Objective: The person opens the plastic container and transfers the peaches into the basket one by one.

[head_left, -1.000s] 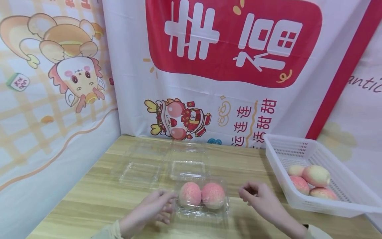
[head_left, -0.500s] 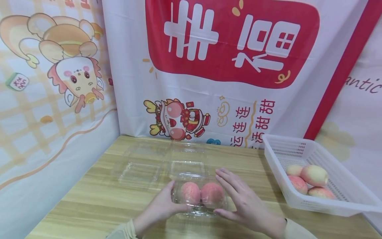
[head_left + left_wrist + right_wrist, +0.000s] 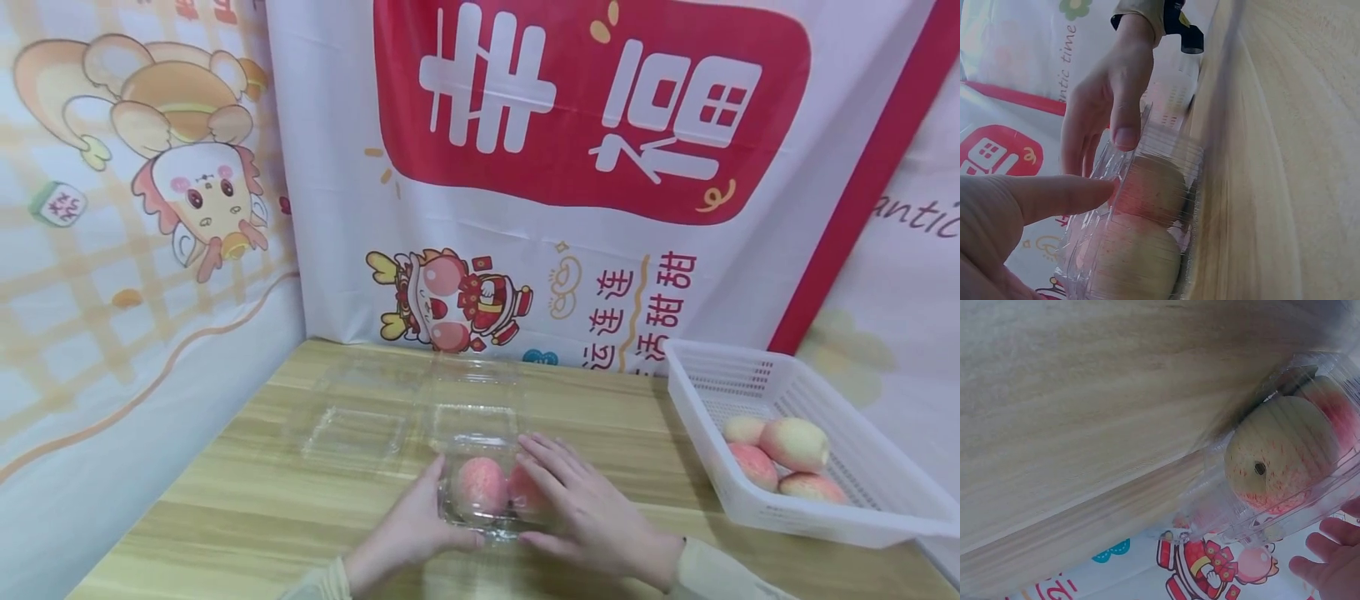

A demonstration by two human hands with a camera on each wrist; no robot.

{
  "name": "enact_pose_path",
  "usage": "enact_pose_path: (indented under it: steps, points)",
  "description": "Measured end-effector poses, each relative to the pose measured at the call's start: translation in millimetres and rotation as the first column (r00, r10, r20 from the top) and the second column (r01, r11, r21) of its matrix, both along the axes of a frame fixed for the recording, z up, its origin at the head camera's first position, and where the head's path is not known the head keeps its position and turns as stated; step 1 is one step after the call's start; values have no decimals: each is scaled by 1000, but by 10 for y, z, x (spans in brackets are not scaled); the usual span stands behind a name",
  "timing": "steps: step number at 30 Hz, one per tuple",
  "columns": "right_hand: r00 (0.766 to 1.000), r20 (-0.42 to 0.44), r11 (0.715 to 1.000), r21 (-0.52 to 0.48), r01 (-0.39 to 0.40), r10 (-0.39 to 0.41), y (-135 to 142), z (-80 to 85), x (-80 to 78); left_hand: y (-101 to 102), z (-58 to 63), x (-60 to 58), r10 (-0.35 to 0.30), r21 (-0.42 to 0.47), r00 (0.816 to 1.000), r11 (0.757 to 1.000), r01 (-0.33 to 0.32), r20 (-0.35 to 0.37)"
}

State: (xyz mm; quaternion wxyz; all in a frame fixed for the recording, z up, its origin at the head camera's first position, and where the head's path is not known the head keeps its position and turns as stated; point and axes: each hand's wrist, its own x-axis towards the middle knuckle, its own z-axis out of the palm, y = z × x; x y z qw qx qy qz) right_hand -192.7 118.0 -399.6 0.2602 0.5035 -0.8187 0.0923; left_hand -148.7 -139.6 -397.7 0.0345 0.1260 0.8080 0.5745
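A clear plastic clamshell box (image 3: 480,521) stands on the table with its lid over two pink-and-cream toy-like peaches (image 3: 481,486). My left hand (image 3: 408,521) holds the box's left end, thumb along the front edge; its other fingers are mostly hidden. In the left wrist view, the left thumb (image 3: 1060,197) touches the lid's rim. My right hand (image 3: 588,508) lies over the right part of the lid, fingers stretched toward the back rim and thumb at the front. It covers much of the second peach (image 3: 527,493). The right wrist view shows that peach's base (image 3: 1272,456) through the plastic.
Two further clear plastic boxes, one at the left (image 3: 356,429) and one behind the held box (image 3: 468,408), stand with lids raised. At the right, a white perforated basket (image 3: 705,433) holds several more peaches (image 3: 795,443). Printed cloth (image 3: 337,208) hangs behind the table.
Both hands, apart from the box a second ago, have come to its two ends. Since half a second ago, the right hand has slid left over the lid, covering more of the right peach.
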Motion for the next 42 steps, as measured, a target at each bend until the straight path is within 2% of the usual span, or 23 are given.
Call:
enact_pose_path:
  steps: [5,9,14,23,27,33,42]
  points:
    - [999,21,998,57,34,-36,11,-16,0,39,-20,24,34,-8,999,999,-34,-8]
    - [999,29,997,65,35,-37,32,-11,-14,45,-45,50,38,10,999,999,-38,9]
    - [1000,-15,995,98,-17,19,48,35,-44,51,-57,52,37,34,999,999,-37,14]
    - [984,-109,978,170,-119,138,31,104,-40,55,-95,47,59,5,998,998,-58,-15]
    - [982,-115,978,166,-129,149,34,90,-21,79,-107,57,61,12,998,998,-61,-33]
    - [968,-188,975,177,-131,164,10,65,-3,169,-135,98,119,-7,990,993,-120,-77]
    - [953,-258,983,138,-125,157,-22,20,6,267,-162,133,189,-4,979,982,-190,-80]
